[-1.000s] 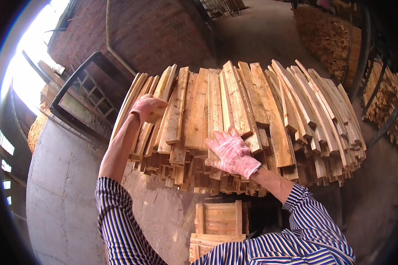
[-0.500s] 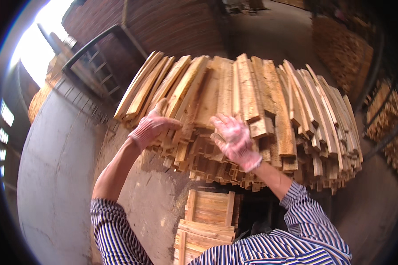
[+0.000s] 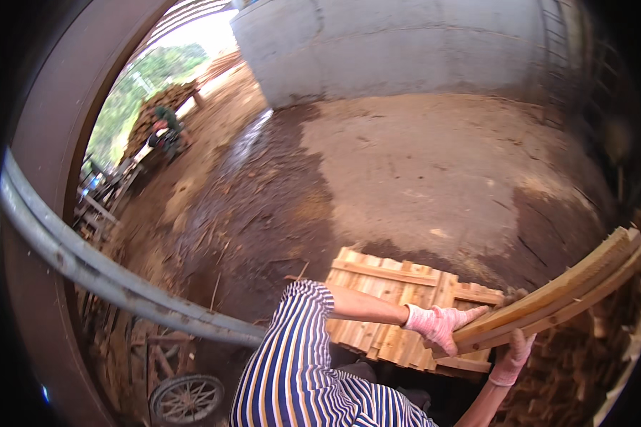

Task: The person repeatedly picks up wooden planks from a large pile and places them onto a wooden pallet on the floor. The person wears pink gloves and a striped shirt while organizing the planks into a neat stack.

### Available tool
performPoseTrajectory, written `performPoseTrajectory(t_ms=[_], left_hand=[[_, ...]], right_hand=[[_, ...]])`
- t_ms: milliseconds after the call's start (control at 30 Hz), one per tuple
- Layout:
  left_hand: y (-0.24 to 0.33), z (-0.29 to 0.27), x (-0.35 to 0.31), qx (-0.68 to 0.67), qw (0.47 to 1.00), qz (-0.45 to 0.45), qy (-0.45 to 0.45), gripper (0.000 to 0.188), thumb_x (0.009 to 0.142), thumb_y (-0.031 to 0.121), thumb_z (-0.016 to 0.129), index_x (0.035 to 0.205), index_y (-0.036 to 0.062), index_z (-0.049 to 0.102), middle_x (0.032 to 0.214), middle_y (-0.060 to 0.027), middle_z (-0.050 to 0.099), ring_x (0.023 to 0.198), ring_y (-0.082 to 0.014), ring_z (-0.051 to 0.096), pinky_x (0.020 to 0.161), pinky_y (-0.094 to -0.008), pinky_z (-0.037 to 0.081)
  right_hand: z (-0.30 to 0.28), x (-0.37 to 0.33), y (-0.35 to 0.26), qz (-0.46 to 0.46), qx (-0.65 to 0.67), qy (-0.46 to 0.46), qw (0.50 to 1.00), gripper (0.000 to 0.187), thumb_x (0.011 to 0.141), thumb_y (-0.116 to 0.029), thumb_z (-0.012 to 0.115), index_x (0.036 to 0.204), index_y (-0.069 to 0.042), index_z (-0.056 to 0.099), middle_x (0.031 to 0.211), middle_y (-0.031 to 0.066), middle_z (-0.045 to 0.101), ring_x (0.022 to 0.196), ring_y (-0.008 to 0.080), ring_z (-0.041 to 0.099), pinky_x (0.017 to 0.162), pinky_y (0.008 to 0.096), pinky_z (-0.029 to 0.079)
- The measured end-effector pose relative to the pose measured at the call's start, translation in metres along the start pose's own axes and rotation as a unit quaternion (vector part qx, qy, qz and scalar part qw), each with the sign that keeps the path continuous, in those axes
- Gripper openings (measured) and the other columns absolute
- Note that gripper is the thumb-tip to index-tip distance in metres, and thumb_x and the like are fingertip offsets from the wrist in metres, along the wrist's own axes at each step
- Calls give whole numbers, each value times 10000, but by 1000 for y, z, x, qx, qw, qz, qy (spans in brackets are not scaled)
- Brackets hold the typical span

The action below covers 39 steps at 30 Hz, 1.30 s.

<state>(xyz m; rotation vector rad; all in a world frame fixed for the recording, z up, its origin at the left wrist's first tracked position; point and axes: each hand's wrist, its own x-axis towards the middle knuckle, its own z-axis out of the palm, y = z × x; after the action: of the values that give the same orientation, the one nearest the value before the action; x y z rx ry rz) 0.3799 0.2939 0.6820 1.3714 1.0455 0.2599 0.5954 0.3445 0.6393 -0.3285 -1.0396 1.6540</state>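
Note:
Two or so long wooden boards [image 3: 559, 294], stacked flat against each other, are held up at the right, tilted with their far ends higher. My left hand [image 3: 443, 329], in a pink-and-white glove, grips their near end from the left side. From below, my right hand [image 3: 511, 361] closes round the same boards, its gloved fingers partly hidden by them. Beneath the boards and my left forearm lies a stack of slatted wooden panels [image 3: 384, 290] with cross battens.
A wood pile [image 3: 570, 373] stands at the lower right. To the left are a curved metal pipe [image 3: 121, 285] and a spoked wheel [image 3: 186, 398]. A grey wall [image 3: 406, 53] rises beyond the dirt floor [image 3: 413, 171]. Far left, a person [image 3: 169, 134] is near stacked timber.
My view has swung left, away from the big board stack. My hands, earlier apart over that stack, now grip boards together, close to the slatted panels.

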Motion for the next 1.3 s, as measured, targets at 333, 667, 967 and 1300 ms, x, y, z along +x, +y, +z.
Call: performPoseTrajectory(t_ms=[333,667,967,1300], left_hand=[[-208,-99,0,-206,933,174,238,751,904,445,588,1470,-4,382,1373,-167,544,1055,-189,614,857,-289,556],[-403,-52,10,-144,964,86,206,753,779,333,812,1400,45,498,1368,-131,572,1208,-233,576,986,-375,512],[-434,-67,86,-176,959,43,219,441,796,251,845,1145,23,703,1120,-90,717,1052,-226,675,929,-387,538],[-496,-4,192,-570,760,-128,286,646,868,449,732,1356,68,547,1271,-102,621,1159,-263,588,1046,-441,447]], right_hand=[[54,-9,207,243,-268,-125,924,775,708,-93,806,1392,-74,442,1261,65,570,1101,202,586,940,357,515],[7,-48,361,428,-456,-72,777,803,773,-357,807,1455,-164,429,1309,162,621,1213,306,609,1000,378,492],[-61,-48,368,375,-492,-78,781,1068,721,-589,801,1510,-45,330,1324,222,592,1241,368,571,1038,396,470],[-193,-82,431,295,-492,164,803,783,889,-598,635,1520,-187,419,1540,144,436,1425,283,411,1206,355,294]])
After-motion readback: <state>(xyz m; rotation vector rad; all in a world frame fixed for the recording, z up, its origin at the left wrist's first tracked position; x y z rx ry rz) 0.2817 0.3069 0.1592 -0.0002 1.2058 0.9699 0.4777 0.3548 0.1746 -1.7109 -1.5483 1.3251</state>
